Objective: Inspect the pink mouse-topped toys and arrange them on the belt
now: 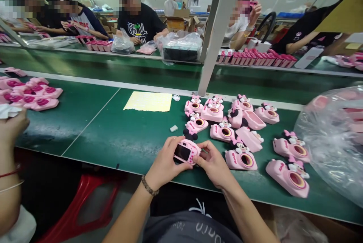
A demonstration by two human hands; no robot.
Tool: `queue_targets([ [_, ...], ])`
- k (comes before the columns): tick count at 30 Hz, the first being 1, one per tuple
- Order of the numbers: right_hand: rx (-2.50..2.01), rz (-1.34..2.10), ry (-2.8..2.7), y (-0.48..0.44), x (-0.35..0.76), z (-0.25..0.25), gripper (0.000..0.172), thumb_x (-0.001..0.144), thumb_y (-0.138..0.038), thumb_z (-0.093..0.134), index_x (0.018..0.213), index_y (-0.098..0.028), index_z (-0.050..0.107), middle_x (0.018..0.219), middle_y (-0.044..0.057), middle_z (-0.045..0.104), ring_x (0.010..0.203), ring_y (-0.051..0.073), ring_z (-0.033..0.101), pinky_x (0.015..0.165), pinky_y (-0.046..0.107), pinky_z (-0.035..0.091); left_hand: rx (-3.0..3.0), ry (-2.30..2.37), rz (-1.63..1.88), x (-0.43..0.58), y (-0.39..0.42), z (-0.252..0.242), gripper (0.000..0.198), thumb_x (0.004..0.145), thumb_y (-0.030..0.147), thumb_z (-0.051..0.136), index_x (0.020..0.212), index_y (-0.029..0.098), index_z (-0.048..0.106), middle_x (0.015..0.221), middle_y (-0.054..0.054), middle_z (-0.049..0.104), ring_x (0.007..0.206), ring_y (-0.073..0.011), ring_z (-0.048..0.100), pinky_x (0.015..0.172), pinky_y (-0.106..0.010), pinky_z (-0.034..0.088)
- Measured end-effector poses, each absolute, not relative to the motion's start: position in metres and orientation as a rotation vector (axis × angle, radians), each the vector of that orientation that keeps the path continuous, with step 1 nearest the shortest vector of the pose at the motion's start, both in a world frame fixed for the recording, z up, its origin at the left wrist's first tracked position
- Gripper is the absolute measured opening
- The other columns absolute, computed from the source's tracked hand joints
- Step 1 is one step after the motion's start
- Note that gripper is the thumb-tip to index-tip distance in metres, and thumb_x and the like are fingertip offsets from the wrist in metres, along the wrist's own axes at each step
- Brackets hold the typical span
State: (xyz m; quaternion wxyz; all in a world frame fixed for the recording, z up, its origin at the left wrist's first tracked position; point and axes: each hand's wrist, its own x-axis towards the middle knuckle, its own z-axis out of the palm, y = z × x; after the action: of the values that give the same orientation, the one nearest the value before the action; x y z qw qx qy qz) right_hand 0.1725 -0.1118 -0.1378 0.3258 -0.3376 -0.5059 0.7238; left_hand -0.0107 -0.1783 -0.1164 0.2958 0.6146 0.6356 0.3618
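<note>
Pink camera (187, 152) between left hand (163, 158), right hand (212, 163); more cameras (240, 160) beside

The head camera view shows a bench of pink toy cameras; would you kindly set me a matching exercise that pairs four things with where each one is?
Things:
1. pink toy camera
2. beaded bracelet
3. pale yellow sheet
4. clear plastic bag

Places:
A. Heaped at the right end of the green bench
B. On the left wrist
C. Lying flat on the bench, beyond the hands
D. Held between the left hand and right hand

Pairs: 1-D, 2-B, 3-C, 4-A
</note>
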Motion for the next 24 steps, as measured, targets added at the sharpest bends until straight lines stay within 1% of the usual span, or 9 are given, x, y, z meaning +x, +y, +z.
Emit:
queue_targets([
  [4,-0.845,1.943,-1.217,-0.106,0.182,-0.135,0.039,0.075,-0.031,0.086,0.098,-0.024,0.055,0.100,-0.002,0.061,0.084,0.012,0.063,0.072,0.023,0.050,1.686,1.693,0.922,-0.006,-0.172,-0.108,0.073,0.075,0.029,0.084,0.135,0.031,0.043,0.133,-0.004,0.046,0.124,-0.0212,0.052,0.105,-0.038,0.046],
  [7,-0.781,2.003,-1.160,-0.100,0.189,-0.132,0.042,0.078,-0.029,0.084,0.108,-0.026,0.055,0.103,-0.001,0.065,0.088,0.012,0.065,0.078,0.024,0.051,1.743,1.679,0.909,-0.004,-0.167,-0.100,0.071,0.076,0.029,0.084,0.135,0.030,0.044,0.134,-0.006,0.043,0.125,-0.0223,0.051,0.106,-0.039,0.047],
  [10,-0.762,2.080,-1.157,-0.098,0.197,-0.127,0.042,0.083,-0.034,0.079,0.116,-0.026,0.055,0.107,0.002,0.069,0.093,0.014,0.066,0.081,0.026,0.053,1.811,1.628,0.875,-0.004,-0.162,-0.093,0.069,0.076,0.031,0.083,0.135,0.030,0.047,0.136,-0.007,0.041,0.126,-0.0237,0.051,0.105,-0.040,0.048],
  [13,-0.787,2.038,-1.270,-0.103,0.204,-0.120,0.037,0.090,-0.039,0.070,0.123,-0.025,0.059,0.119,0.006,0.068,0.106,0.019,0.065,0.092,0.034,0.054,1.804,1.601,0.890,-0.003,-0.157,-0.089,0.066,0.074,0.035,0.085,0.132,0.030,0.053,0.133,-0.007,0.045,0.122,-0.0240,0.053,0.102,-0.040,0.051],
  [14,-0.785,2.000,-1.330,-0.105,0.207,-0.117,0.041,0.091,-0.039,0.068,0.128,-0.026,0.057,0.126,0.007,0.065,0.112,0.021,0.064,0.096,0.038,0.054,1.783,1.591,0.916,-0.002,-0.156,-0.089,0.065,0.073,0.036,0.086,0.130,0.030,0.055,0.130,-0.006,0.048,0.119,-0.0237,0.055,0.102,-0.040,0.052],
  [16,-0.799,1.860,-1.494,-0.110,0.214,-0.111,0.057,0.088,-0.036,0.072,0.140,-0.031,0.050,0.139,0.007,0.057,0.121,0.024,0.060,0.100,0.042,0.053,1.731,1.549,0.970,0.001,-0.153,-0.088,0.064,0.071,0.039,0.087,0.126,0.029,0.058,0.125,-0.006,0.053,0.113,-0.0232,0.058,0.101,-0.041,0.052],
  [18,-0.858,1.626,-1.697,-0.113,0.223,-0.107,0.068,0.082,-0.032,0.078,0.144,-0.033,0.049,0.142,0.008,0.054,0.124,0.027,0.057,0.099,0.044,0.054,1.692,1.478,0.991,0.005,-0.150,-0.087,0.064,0.069,0.042,0.087,0.125,0.028,0.060,0.123,-0.006,0.055,0.111,-0.0236,0.060,0.100,-0.041,0.053],
  [21,-0.903,1.286,-1.928,-0.108,0.238,-0.103,0.061,0.082,-0.031,0.079,0.139,-0.031,0.056,0.135,0.009,0.058,0.122,0.029,0.057,0.098,0.044,0.054,1.694,1.385,0.929,0.014,-0.146,-0.084,0.062,0.074,0.041,0.084,0.128,0.030,0.058,0.126,-0.007,0.054,0.115,-0.0238,0.058,0.097,-0.038,0.054],
  [24,-0.868,1.115,-2.034,-0.100,0.252,-0.101,0.059,0.086,-0.030,0.074,0.141,-0.031,0.054,0.136,0.009,0.058,0.124,0.029,0.056,0.104,0.044,0.050,1.696,1.356,0.885,0.022,-0.141,-0.081,0.060,0.078,0.039,0.081,0.132,0.034,0.056,0.126,-0.005,0.053,0.109,-0.0207,0.060,0.086,-0.031,0.057],
])
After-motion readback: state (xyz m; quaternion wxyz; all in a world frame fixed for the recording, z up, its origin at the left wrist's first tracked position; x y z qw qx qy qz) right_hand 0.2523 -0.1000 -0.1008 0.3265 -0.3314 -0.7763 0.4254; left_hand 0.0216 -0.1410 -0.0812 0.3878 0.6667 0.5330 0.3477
